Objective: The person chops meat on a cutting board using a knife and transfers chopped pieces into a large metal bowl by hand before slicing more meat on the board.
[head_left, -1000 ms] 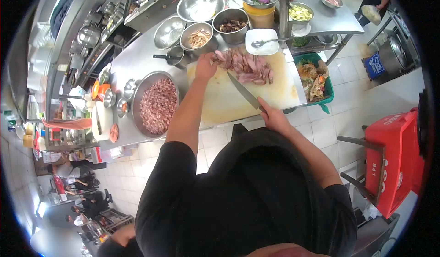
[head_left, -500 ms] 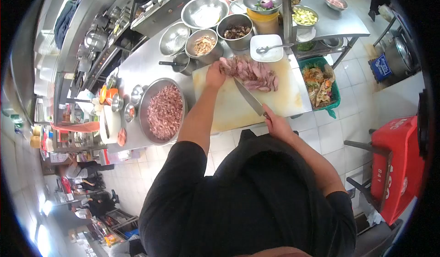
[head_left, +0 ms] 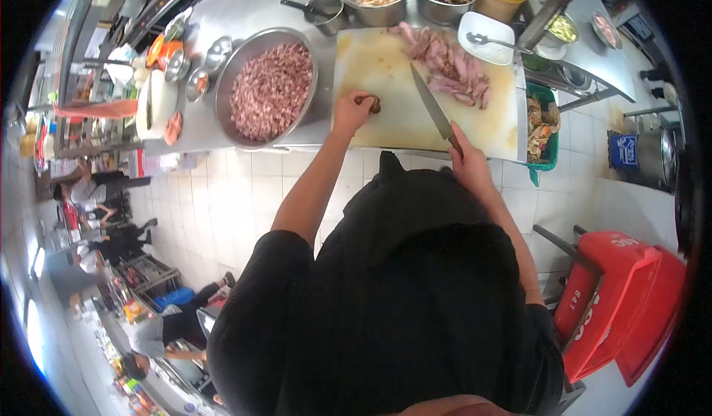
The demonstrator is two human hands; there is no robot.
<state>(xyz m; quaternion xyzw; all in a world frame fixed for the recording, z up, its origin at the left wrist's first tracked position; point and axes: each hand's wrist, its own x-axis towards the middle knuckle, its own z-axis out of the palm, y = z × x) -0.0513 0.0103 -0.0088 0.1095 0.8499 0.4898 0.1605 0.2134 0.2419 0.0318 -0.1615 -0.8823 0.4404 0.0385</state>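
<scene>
My left hand (head_left: 354,110) is closed on a small brown piece of meat (head_left: 368,104), low over the left part of the cutting board (head_left: 400,125). In my right hand (head_left: 469,162) is the handle of a kitchen knife (head_left: 434,108), its blade slanting up and left across the board. Beyond the blade lies a pile of sliced meat (head_left: 449,67), along the board's back right. A white dish (head_left: 486,38) with a spoon (head_left: 493,42) rests at the back right corner. Left of the board stands a big steel bowl (head_left: 220,97) full of diced meat (head_left: 271,90).
Steel pots (head_left: 445,12) with food line the back, beside a small saucepan (head_left: 324,15). A green bin (head_left: 547,145) of scraps stands at the board's right, and a red bin (head_left: 593,305) is further right on the floor. Other people (head_left: 159,334) work at far left.
My left hand has come off the meat pile and moved toward me, with a small piece of meat in its fingers. The knife stays in my right hand. The camera view has shifted.
</scene>
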